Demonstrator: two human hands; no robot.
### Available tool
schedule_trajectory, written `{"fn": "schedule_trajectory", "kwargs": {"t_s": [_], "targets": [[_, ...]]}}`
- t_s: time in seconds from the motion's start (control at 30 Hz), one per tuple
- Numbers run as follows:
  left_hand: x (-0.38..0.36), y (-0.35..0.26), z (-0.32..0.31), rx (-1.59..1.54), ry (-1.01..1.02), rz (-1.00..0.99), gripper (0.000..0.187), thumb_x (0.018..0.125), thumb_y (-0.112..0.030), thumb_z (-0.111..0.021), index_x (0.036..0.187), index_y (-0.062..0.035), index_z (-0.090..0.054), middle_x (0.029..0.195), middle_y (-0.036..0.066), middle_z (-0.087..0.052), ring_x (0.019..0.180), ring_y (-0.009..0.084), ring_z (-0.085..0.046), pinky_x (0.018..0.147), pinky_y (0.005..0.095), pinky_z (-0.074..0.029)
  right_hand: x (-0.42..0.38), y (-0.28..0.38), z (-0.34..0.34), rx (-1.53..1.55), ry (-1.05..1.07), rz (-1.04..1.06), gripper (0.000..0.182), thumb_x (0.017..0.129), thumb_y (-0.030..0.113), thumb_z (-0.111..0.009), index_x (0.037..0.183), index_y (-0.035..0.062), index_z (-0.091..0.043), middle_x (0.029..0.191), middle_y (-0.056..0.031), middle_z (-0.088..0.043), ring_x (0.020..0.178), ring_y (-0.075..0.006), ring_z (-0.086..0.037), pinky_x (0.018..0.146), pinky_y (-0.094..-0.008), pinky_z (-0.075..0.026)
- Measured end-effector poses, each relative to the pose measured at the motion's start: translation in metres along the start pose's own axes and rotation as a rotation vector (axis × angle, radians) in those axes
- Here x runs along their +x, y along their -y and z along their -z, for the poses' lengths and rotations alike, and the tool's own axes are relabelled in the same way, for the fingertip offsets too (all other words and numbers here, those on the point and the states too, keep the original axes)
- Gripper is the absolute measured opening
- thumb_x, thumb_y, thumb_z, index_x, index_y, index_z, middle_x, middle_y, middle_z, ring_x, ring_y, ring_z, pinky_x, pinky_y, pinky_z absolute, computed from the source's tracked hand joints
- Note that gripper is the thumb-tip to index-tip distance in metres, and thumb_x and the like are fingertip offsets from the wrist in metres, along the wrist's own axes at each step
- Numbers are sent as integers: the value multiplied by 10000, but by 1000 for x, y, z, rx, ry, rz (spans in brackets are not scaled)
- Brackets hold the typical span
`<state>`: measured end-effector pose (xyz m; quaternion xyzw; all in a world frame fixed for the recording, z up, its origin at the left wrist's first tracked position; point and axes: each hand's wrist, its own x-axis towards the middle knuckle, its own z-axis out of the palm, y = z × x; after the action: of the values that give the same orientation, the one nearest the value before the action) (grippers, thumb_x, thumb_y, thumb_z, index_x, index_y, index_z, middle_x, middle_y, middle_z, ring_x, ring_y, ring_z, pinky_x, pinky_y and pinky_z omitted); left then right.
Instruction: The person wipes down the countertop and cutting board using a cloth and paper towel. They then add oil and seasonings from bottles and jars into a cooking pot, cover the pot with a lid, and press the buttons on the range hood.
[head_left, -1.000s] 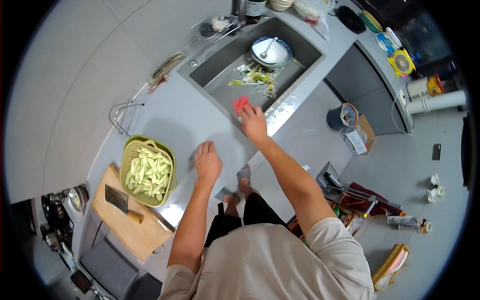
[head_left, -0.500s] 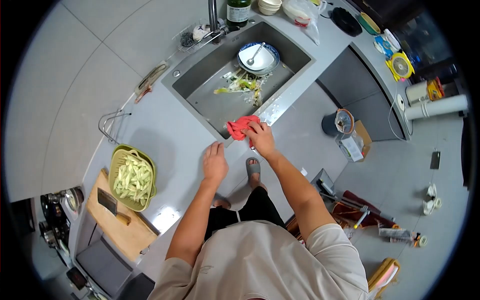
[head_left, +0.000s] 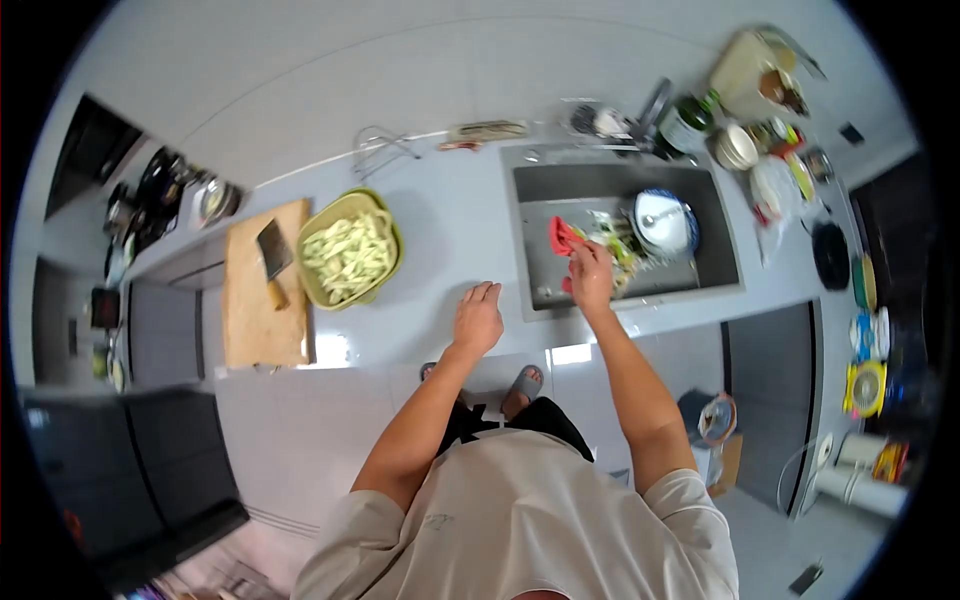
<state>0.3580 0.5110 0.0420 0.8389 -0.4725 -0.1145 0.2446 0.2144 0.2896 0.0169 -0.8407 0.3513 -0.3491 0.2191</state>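
My right hand is closed on a red cloth over the left part of the sink. Vegetable scraps lie in the basin just right of that hand, beside stacked bowls with a spoon in the top one. My left hand rests on the grey counter left of the sink, holding nothing, its fingers extended. Farther left is a green basket of cut pale-green vegetables.
A cleaver lies on the wooden board at the left. Behind the sink stand the faucet and a green bottle. White bowls and a plastic bag are at the right. A bin stands on the floor.
The view has turned. My right hand has moved the red cloth from the sink's front corner rim to over the basin. My left hand still rests on the counter.
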Motion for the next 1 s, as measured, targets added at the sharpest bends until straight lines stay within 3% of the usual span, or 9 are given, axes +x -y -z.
{"fn": "schedule_trajectory", "kwargs": {"t_s": [0.17,0.27,0.37,0.53,0.67,0.7,0.87,0.93,1.0], "targets": [[-14,56,51,-42,-222,151,447,870,20,-593,1316,18,-624,1371,207,-615,1270,398,-556,1070,475,-467,25,73,-85,117,159,-67,246,940,149,-694,1181,133,-742,1231,-116,-661,1091,-375,-589,950,-468,-501],[-25,96,89,-63,-380,229,454,855,46,-595,1308,32,-619,1351,228,-609,1251,432,-550,1058,483,-472,27,113,-99,-313,184,145,281,972,242,-681,1232,148,-726,1227,-99,-664,1105,-374,-587,977,-479,-488],[-45,149,124,-18,-568,371,477,847,23,-604,1324,8,-601,1408,271,-554,1248,458,-525,1089,492,-437,28,146,-136,-70,300,210,361,977,317,-675,1283,126,-695,1240,-132,-665,1151,-395,-573,1014,-480,-471],[-46,237,145,-284,-776,824,415,942,-59,-599,1349,22,-571,1419,316,-520,1291,496,-487,1086,500,-419,15,235,-209,240,352,-174,438,950,355,-676,1259,45,-668,1274,-205,-673,1144,-434,-620,1009,-485,-487],[-37,254,153,-521,-555,774,381,971,-75,-577,1349,-22,-597,1231,273,-668,1150,419,-642,958,472,-495,21,260,-210,334,564,-360,437,932,348,-666,1215,16,-655,1130,-239,-726,1039,-439,-689,937,-479,-527],[-33,255,147,-516,-656,692,345,962,-64,-570,1302,-38,-621,1114,246,-712,1028,423,-681,882,472,-524,17,257,-211,328,524,-361,397,928,309,-646,1197,16,-648,1022,-257,-733,1003,-435,-703,895,-475,-542],[12,227,144,-511,-378,597,362,963,-75,-579,1325,-56,-598,1109,252,-710,983,437,-688,856,497,-534,15,215,-179,167,307,-399,362,921,263,-640,1198,30,-650,986,-246,-731,957,-431,-707,852,-485,-547],[34,212,142,-551,-288,540,387,968,-94,-584,1353,-58,-574,1115,260,-708,995,438,-690,864,504,-537,20,178,-182,181,228,-423,297,971,224,-627,1176,8,-641,933,-155,-719,772,-236,-712,682,-369,-561],[55,201,141,-610,-205,459,416,974,-123,-591,1382,-53,-546,1130,275,-703,1031,441,-689,888,511,-537,34,181,-160,256,228,-517,294,987,212,-639,1194,4,-627,936,-136,-711,745,-210,-707,638,-340,-555]]}}
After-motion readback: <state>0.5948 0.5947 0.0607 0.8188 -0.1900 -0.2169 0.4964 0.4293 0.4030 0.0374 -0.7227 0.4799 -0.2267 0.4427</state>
